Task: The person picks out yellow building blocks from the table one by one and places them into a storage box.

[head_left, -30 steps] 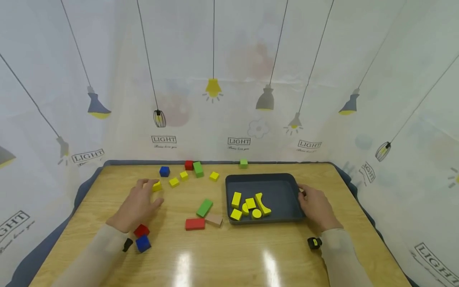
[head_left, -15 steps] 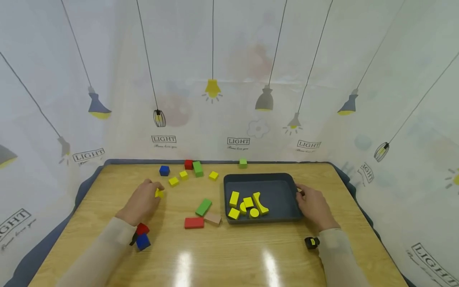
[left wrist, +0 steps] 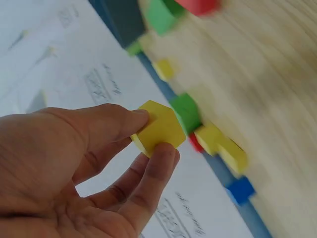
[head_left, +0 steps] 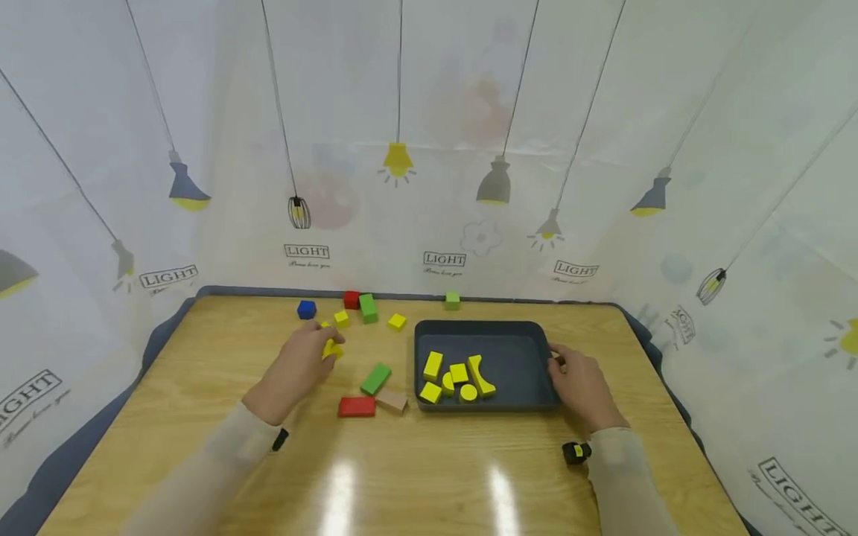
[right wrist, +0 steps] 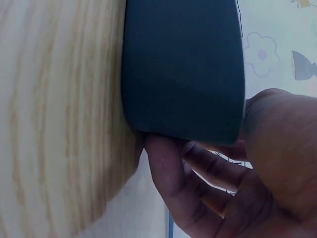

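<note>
Between thumb and fingers, my left hand (head_left: 288, 372) pinches a small yellow block (left wrist: 161, 126), held up over the table left of the tray. Angular faces of this block show in the left wrist view. A dark grey rectangular tray (head_left: 519, 357) lies on the table to the right. Several yellow blocks sit in its left half, among them a round one (head_left: 468, 393) and a curved arch-like one (head_left: 480, 377). My right hand (head_left: 586, 387) grips the tray's right edge. In the right wrist view, fingertips (right wrist: 163, 153) reach the underside of its wall (right wrist: 183, 74).
Left of the tray lie a green block (head_left: 375, 379), a red block (head_left: 357, 406) and a plain wood block (head_left: 392, 402). Toward the back edge stand a blue cube (head_left: 306, 310), a red cube (head_left: 351, 300), a green block (head_left: 369, 308), a light green cube (head_left: 452, 301) and loose yellow blocks (head_left: 397, 322).
My left hand has taken the yellow block from the table at the left and carried it rightward. Its forearm now hides the red and blue blocks near the front. The right hand stays at the tray.
</note>
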`<state>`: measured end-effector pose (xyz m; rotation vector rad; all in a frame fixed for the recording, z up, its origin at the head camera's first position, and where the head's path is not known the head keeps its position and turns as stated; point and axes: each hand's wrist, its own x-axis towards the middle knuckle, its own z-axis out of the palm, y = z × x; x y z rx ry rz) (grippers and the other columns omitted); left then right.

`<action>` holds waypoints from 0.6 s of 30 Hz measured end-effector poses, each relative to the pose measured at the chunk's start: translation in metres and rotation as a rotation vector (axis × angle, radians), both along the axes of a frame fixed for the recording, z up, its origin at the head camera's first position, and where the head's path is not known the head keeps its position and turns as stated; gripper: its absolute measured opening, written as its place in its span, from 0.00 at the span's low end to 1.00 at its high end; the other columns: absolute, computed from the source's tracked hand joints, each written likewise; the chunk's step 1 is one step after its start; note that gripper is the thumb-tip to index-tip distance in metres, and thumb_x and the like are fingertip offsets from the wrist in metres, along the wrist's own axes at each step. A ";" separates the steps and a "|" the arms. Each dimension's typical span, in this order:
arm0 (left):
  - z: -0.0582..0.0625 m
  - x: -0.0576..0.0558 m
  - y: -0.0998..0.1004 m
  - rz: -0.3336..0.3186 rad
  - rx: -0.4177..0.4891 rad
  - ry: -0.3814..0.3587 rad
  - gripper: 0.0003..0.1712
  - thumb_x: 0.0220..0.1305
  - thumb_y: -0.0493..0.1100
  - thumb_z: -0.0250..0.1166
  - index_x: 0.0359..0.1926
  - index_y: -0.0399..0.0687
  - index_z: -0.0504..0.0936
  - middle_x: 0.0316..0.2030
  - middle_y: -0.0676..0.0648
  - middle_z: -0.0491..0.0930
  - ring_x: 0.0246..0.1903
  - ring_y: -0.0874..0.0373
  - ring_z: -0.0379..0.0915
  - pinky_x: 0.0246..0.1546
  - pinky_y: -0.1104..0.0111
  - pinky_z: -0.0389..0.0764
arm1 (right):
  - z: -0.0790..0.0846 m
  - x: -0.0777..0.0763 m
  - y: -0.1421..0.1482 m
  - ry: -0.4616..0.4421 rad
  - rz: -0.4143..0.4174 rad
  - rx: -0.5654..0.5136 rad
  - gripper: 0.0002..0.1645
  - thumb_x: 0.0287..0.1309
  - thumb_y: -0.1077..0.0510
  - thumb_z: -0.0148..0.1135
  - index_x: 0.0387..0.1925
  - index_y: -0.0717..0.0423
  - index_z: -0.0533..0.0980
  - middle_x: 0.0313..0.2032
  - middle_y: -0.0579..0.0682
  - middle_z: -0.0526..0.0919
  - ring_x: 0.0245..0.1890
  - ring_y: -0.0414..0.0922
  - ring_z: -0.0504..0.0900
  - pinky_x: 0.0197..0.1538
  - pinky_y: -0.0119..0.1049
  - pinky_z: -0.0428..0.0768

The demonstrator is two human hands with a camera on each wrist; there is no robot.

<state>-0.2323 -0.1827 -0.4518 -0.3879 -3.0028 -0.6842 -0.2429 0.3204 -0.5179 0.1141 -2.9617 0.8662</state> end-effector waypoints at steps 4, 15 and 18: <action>0.006 0.001 0.020 -0.015 0.053 0.022 0.16 0.76 0.30 0.76 0.62 0.36 0.91 0.56 0.32 0.85 0.44 0.47 0.82 0.46 0.55 0.92 | 0.001 0.000 -0.003 0.003 -0.005 -0.019 0.28 0.89 0.60 0.57 0.80 0.67 0.77 0.56 0.70 0.93 0.23 0.44 0.79 0.28 0.39 0.75; -0.005 -0.003 0.084 -0.043 0.088 0.012 0.19 0.77 0.33 0.78 0.64 0.43 0.91 0.60 0.37 0.85 0.51 0.47 0.84 0.56 0.55 0.95 | 0.001 0.002 -0.004 -0.001 -0.013 0.005 0.28 0.89 0.59 0.58 0.79 0.68 0.78 0.55 0.70 0.93 0.25 0.44 0.80 0.29 0.37 0.75; -0.005 -0.009 0.098 -0.057 0.110 0.023 0.19 0.78 0.33 0.77 0.65 0.43 0.91 0.59 0.38 0.85 0.51 0.47 0.83 0.57 0.55 0.94 | 0.002 0.000 -0.005 0.005 -0.006 0.016 0.28 0.89 0.59 0.58 0.79 0.69 0.78 0.53 0.70 0.93 0.24 0.44 0.79 0.28 0.37 0.75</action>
